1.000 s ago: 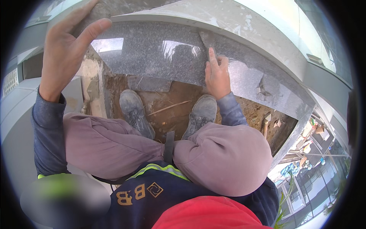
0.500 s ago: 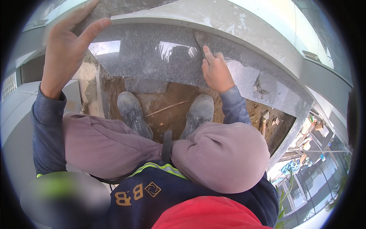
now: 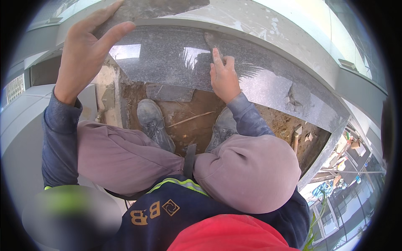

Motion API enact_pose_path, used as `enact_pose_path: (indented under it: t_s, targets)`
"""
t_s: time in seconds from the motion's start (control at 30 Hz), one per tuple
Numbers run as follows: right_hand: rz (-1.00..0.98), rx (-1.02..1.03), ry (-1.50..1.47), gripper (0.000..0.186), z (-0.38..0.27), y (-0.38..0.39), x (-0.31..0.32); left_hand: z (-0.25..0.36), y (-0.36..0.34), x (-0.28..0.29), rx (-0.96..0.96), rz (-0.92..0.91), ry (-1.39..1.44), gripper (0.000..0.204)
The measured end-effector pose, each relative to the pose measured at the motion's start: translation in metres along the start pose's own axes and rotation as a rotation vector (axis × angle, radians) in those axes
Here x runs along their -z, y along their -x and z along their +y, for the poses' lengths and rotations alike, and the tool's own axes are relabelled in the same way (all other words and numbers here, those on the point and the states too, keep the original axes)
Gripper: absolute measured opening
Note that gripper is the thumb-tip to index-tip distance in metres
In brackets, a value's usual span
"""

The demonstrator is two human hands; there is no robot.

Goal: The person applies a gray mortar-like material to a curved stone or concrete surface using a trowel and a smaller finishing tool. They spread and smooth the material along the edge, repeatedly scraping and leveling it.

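At the upper left my left hand [image 3: 86, 54] grips the end of a dark stone slab [image 3: 167, 9], its thumb on the near side and fingers round the far edge. The slab is tilted up against the pale ledge and partly out of view. My right hand [image 3: 226, 77] is closed on a small trowel [image 3: 212, 39], index finger stretched along it. The grey blade lies at the polished grey stone strip [image 3: 163, 54], close to its far edge; the handle is hidden in my fist. Light reflects off the strip.
Brown soil [image 3: 194, 113] lies between my shoes, with a thin stick [image 3: 190, 119] and a flat stone offcut [image 3: 169, 93]. A wooden-handled hammer [image 3: 296, 138] rests at the right. A pale curved ledge [image 3: 251, 31] runs behind the strip; a crumpled scrap [image 3: 292, 96] sits on it.
My right hand and the trowel have slid left along the stone strip. My left hand keeps its grip on the slab. The whole view has shifted slightly.
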State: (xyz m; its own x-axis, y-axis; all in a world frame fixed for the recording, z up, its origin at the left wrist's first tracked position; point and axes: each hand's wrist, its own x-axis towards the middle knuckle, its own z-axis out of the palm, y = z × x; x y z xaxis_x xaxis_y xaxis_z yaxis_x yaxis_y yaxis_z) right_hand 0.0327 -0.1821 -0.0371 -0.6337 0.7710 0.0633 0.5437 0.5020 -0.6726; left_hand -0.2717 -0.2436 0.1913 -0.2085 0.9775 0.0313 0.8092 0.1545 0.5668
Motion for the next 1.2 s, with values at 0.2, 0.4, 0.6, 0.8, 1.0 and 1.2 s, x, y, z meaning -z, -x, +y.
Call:
enact_pose_path:
  t_s: [0.2,0.4,0.6,0.8,1.0,1.2]
  targets:
    - [-0.14,-0.173,0.004,0.053,-0.013,-0.009,0.005,0.003,0.0,0.005,0.012,-0.043,-0.033,0.056]
    - [-0.262,-0.157,-0.051,0.051,-0.011,-0.023,0.038,0.002,-0.002,0.0,-0.006,-0.031,-0.057,0.057]
    - [-0.167,-0.192,-0.243,0.047,-0.008,0.012,0.107,0.01,-0.002,-0.008,-0.116,-0.204,-0.22,0.053]
    - [-0.049,-0.054,-0.433,0.045,-0.013,0.025,0.15,0.008,0.001,-0.024,-0.174,-0.397,-0.236,0.051]
    - [-0.165,-0.073,-0.41,0.046,-0.036,0.012,0.16,0.019,-0.007,-0.037,-0.264,-0.355,-0.286,0.049]
    - [-0.061,0.096,-0.418,0.042,-0.039,0.0,0.142,0.023,-0.005,-0.036,-0.325,-0.303,-0.342,0.048]
